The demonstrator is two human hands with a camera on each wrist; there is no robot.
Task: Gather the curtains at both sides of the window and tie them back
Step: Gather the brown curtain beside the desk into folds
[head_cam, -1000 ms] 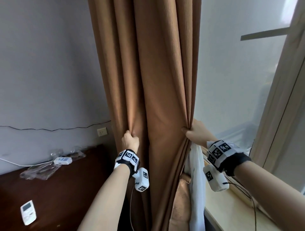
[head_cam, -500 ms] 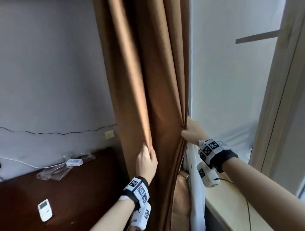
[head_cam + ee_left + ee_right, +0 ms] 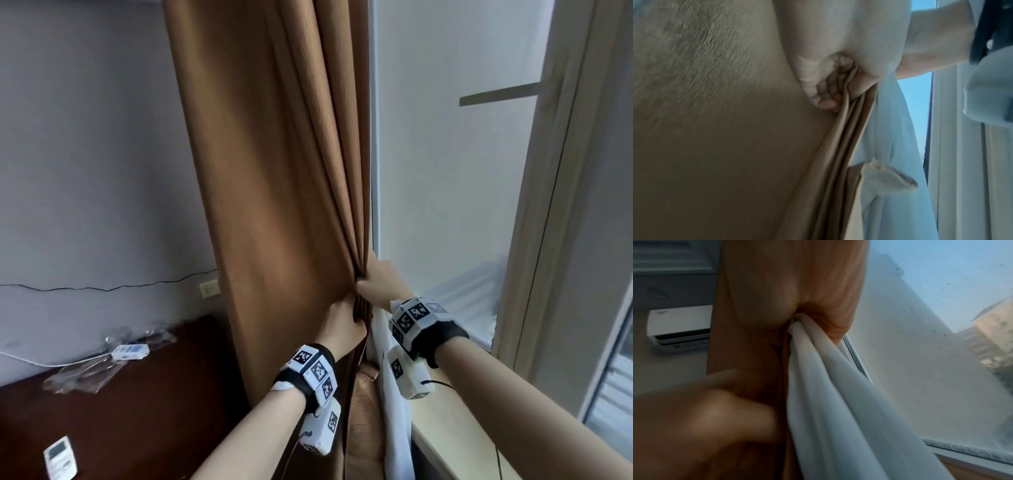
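Daylight from the window point(image 3: 445, 171); wrist views blurred, head view sharp.

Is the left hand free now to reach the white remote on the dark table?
Probably not yet: the left hand grips the brown curtain. The white remote lies uncovered on the dark table.

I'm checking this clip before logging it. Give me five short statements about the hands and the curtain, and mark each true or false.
1. Both hands grip the brown curtain. True.
2. The left hand sits higher than the right hand. False: it is lower.
3. A white sheer curtain hangs beside the brown one. True.
4. A remote control lies on the windowsill. False: it lies on the dark wooden surface.
5. A tie-back is wrapped round the curtain. False: none is.
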